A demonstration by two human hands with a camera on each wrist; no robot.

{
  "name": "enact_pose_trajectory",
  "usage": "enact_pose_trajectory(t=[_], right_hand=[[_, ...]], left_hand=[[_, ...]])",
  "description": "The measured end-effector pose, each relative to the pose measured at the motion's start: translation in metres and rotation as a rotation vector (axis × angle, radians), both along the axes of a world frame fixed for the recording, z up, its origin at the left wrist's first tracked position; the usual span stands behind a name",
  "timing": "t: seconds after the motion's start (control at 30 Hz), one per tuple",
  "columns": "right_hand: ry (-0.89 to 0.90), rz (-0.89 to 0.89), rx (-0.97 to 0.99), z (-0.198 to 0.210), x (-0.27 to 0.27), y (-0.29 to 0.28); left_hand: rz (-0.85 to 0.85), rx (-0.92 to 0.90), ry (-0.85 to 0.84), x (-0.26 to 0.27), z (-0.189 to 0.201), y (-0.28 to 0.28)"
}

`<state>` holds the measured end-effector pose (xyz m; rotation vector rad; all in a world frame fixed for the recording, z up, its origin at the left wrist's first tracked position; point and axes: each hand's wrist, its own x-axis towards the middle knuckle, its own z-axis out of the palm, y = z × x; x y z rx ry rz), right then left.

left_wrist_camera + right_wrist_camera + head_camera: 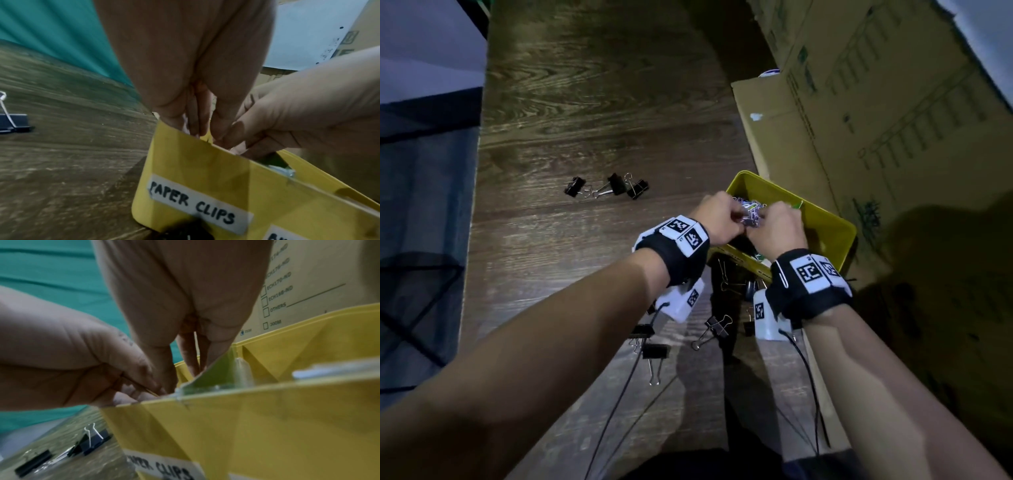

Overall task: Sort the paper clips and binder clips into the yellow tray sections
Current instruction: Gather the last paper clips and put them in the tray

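A yellow tray (828, 222) stands at the table's right side, its near wall (205, 170) labelled "PAPER CLIPS". A green divider (216, 374) splits it into sections. Both hands are together over the left section. My left hand (726, 216) and right hand (774, 219) both pinch a tangled bunch of purple and white paper clips (751, 213). In the wrist views the left hand's fingers (197, 123) and the right hand's fingers (191, 358) point down inside the tray rim, and the clips are mostly hidden. Three black binder clips (607, 186) lie on the table to the far left.
Several more black binder clips (654, 347) lie on the wooden table (585, 102) under my wrists, one (715, 327) close to the tray's near wall. Large cardboard boxes (876, 120) stand right behind the tray. The table's left edge drops off to a dark floor.
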<state>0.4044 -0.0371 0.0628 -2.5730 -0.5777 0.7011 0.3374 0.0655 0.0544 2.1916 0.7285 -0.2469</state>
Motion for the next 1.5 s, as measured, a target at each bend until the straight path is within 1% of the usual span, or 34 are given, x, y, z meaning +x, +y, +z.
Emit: enact_pose_trajectory(t=[0.07,0.1,0.13,0.2,0.23,0.27,0.3,0.33,0.4,0.43,0.47,0.53,0.6,0.63,0.77,0.83,0.9,0.93,1.0,1.13,1.23,1.4,1.43,1.5], right_hand=[[0.003,0.065,-0.008,0.005,-0.001,0.000],[-0.023,0.100,0.023,0.006,-0.002,0.000],[-0.075,0.140,0.088,0.009,-0.006,0.001],[-0.195,0.221,0.314,0.012,-0.017,0.004],[-0.217,0.277,0.427,0.012,-0.024,0.006],[-0.212,0.354,0.496,0.012,-0.033,0.008],[-0.176,0.446,0.504,0.010,-0.043,0.010],[-0.128,0.541,0.472,0.008,-0.052,0.012],[-0.039,0.693,0.321,-0.004,-0.068,0.016],[-0.013,0.734,0.244,-0.014,-0.075,0.019],[0.008,0.754,0.170,-0.024,-0.082,0.022],[0.032,0.741,0.038,-0.041,-0.093,0.028],[0.028,0.719,-0.052,-0.053,-0.103,0.034],[0.026,0.717,-0.075,-0.057,-0.107,0.037],[0.006,0.695,-0.079,-0.066,-0.120,0.047],[-0.019,0.706,-0.107,-0.069,-0.122,0.050],[-0.001,0.704,-0.136,-0.070,-0.124,0.050],[0.016,0.698,-0.148,-0.069,-0.124,0.051],[-0.006,0.742,-0.177,-0.067,-0.125,0.050],[-0.111,0.881,-0.176,-0.065,-0.130,0.045],[-0.161,0.898,-0.152,-0.072,-0.128,0.048],[-0.102,0.921,-0.151,-0.071,-0.124,0.047],[-0.064,0.891,-0.127,-0.067,-0.121,0.045],[0.048,0.759,-0.047,-0.053,-0.110,0.038]], left_hand=[[0.031,-0.017,-0.031,-0.005,-0.001,0.006],[0.083,-0.084,-0.088,-0.010,0.001,0.009],[0.159,-0.209,-0.159,-0.016,0.003,0.012],[0.352,-0.504,-0.297,-0.033,0.009,0.023],[0.417,-0.561,-0.328,-0.045,0.009,0.032],[0.440,-0.531,-0.317,-0.059,0.007,0.042],[0.420,-0.432,-0.274,-0.073,0.002,0.054],[0.345,-0.263,-0.184,-0.087,-0.003,0.065],[0.127,0.079,0.070,-0.114,-0.015,0.078],[0.044,0.176,0.168,-0.126,-0.021,0.079],[-0.028,0.222,0.222,-0.136,-0.026,0.077],[-0.142,0.240,0.193,-0.151,-0.037,0.068],[-0.209,0.253,0.091,-0.160,-0.050,0.060],[-0.235,0.284,0.064,-0.162,-0.057,0.057],[-0.295,0.403,0.091,-0.162,-0.071,0.047],[-0.312,0.398,0.050,-0.164,-0.074,0.043],[-0.297,0.406,0.001,-0.166,-0.076,0.040],[-0.293,0.398,0.024,-0.166,-0.076,0.039],[-0.292,0.398,0.098,-0.166,-0.077,0.033],[-0.377,0.501,0.183,-0.164,-0.084,0.026],[-0.316,0.408,0.204,-0.161,-0.083,0.031],[-0.312,0.307,0.148,-0.162,-0.073,0.035],[-0.278,0.259,0.127,-0.162,-0.068,0.035],[-0.178,0.137,0.042,-0.157,-0.055,0.037]])
